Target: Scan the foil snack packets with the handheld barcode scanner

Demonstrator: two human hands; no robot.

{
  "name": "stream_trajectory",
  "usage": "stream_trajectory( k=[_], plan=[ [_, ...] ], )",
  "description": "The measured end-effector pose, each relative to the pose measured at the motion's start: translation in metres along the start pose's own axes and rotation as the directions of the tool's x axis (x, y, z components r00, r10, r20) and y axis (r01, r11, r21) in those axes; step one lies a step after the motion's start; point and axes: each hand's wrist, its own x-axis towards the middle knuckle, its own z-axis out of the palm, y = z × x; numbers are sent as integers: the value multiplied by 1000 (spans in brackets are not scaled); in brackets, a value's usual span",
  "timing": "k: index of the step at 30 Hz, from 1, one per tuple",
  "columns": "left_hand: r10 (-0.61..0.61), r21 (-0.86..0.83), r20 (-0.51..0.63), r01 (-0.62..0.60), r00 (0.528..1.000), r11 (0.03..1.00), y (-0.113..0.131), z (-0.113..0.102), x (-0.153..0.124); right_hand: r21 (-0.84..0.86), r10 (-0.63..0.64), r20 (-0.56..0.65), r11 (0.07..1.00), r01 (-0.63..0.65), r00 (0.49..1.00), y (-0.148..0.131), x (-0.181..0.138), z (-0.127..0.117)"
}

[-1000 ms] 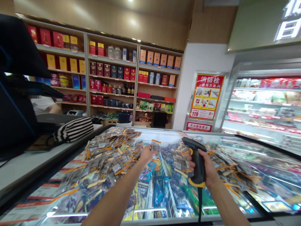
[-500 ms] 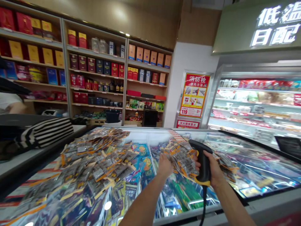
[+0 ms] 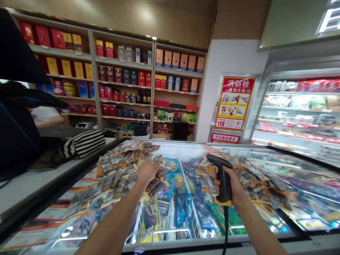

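My right hand (image 3: 236, 186) is closed around the grip of a black and yellow barcode scanner (image 3: 224, 182), its cord hanging down toward me. Just left of the scanner lie clear plastic packets with orange edges (image 3: 206, 177), partly hidden by it. Over to the left, my left hand (image 3: 147, 172) reaches onto a large pile of similar packets (image 3: 114, 182). The hand's fingers are hidden among the packets, so any hold on one cannot be made out. More of these packets (image 3: 261, 180) lie spread to the right of the scanner. All rest on the glass top of a chest freezer (image 3: 170, 146).
Frozen goods in wire baskets (image 3: 191, 212) show through the glass. On the counter at left sits a black-and-white striped bag (image 3: 83, 144), near dark equipment (image 3: 18, 117) and a person's sleeve (image 3: 46, 114). Shelves of boxes and a lit refrigerated case (image 3: 302, 117) stand behind.
My left hand has moved left, from the packets beside the scanner to the large left pile. The scanner stays in my right hand. The view has turned left.
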Motion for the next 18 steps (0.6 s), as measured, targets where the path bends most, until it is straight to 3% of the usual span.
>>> stream_trajectory(
  k=[3,6,9,12,14,18],
  plan=[
    [-10,54,57,7,998,999,-21,-1,0,12,24,19,1000,-24,1000,6,2,10],
    [18,83,47,-22,999,996,-23,-3,-3,5,53,5,999,-53,999,9,1,16],
    [177,79,17,-178,984,981,-10,-2,-18,6,44,22,999,-44,999,10,2,17],
    [391,52,58,-394,919,918,5,8,-43,11,42,52,999,-43,998,11,3,18],
    [457,38,90,-461,885,886,8,16,-53,6,39,60,999,-40,997,12,3,19],
    [416,47,84,-420,906,906,-3,18,-42,-3,38,66,999,-38,997,12,2,20]
  ],
)
